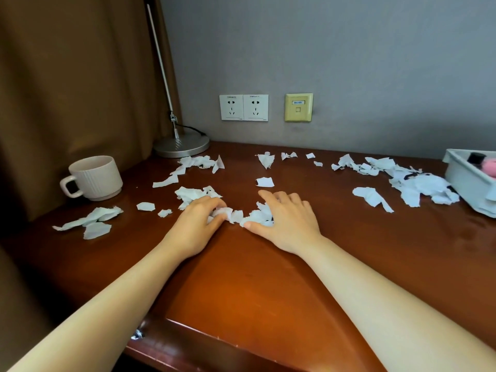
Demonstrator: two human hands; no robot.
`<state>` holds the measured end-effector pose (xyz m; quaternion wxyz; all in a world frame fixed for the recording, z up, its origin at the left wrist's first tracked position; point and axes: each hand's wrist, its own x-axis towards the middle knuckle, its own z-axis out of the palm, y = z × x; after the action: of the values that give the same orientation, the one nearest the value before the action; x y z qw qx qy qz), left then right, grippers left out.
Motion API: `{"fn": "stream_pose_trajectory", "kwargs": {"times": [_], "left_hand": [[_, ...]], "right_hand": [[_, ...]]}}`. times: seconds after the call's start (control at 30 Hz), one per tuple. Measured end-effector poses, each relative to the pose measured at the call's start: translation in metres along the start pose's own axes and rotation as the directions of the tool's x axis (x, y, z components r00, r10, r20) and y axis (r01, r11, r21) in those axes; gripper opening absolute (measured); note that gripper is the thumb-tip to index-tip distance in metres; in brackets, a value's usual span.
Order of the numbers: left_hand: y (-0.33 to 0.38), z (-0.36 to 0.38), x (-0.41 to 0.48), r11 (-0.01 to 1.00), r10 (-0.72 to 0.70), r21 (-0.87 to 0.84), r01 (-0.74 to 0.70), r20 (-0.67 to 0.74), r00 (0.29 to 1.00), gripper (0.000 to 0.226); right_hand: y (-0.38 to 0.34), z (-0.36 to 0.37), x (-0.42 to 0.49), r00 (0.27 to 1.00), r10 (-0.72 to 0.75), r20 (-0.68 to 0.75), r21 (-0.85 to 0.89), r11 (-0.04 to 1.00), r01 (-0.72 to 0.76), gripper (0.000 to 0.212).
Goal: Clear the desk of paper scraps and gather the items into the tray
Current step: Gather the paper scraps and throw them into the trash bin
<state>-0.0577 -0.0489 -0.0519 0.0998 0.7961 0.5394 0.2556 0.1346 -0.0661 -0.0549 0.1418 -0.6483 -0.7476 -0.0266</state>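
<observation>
White paper scraps lie scattered over the brown wooden desk (241, 277). At the desk's middle my left hand (197, 224) curls its fingers round a small bunch of scraps (228, 214). My right hand (288, 218) lies beside it with fingers spread flat, pressing on more scraps (259, 216). A single scrap (265, 182) sits just beyond the right hand. A bigger heap of scraps (418, 186) lies at the right, against the pale grey tray (467, 183). The tray holds a black item (476, 158) and a pink item (489, 169), both cut off by the frame edge.
A beige ribbed mug (94, 177) stands at the left. Behind it is a lamp's round metal base (181, 147) with a slanted pole. More scraps (88, 221) lie near the left edge and along the back (265, 159). A brown curtain hangs at the left; wall sockets are behind.
</observation>
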Motion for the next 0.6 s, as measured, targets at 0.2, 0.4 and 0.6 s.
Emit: {"fn": "stream_pose_trajectory", "kwargs": {"times": [0.2, 0.4, 0.6], "left_hand": [[-0.0010, 0.0023, 0.0038, 0.999, 0.033, -0.004, -0.033, -0.015, 0.999, 0.015], [0.0029, 0.0031, 0.0058, 0.999, 0.051, -0.009, -0.051, -0.063, 0.997, 0.016], [0.0067, 0.0045, 0.0043, 0.995, 0.000, -0.099, -0.014, -0.136, 0.991, 0.021]], "right_hand": [[0.0005, 0.0008, 0.0035, 0.989, -0.118, -0.091, 0.022, 0.993, 0.120, 0.042], [0.0018, 0.0009, 0.0068, 0.983, -0.116, -0.141, 0.069, 0.990, 0.126, 0.025], [0.0057, -0.0006, 0.0023, 0.984, -0.053, -0.170, 0.177, 0.981, 0.083, 0.018]]}}
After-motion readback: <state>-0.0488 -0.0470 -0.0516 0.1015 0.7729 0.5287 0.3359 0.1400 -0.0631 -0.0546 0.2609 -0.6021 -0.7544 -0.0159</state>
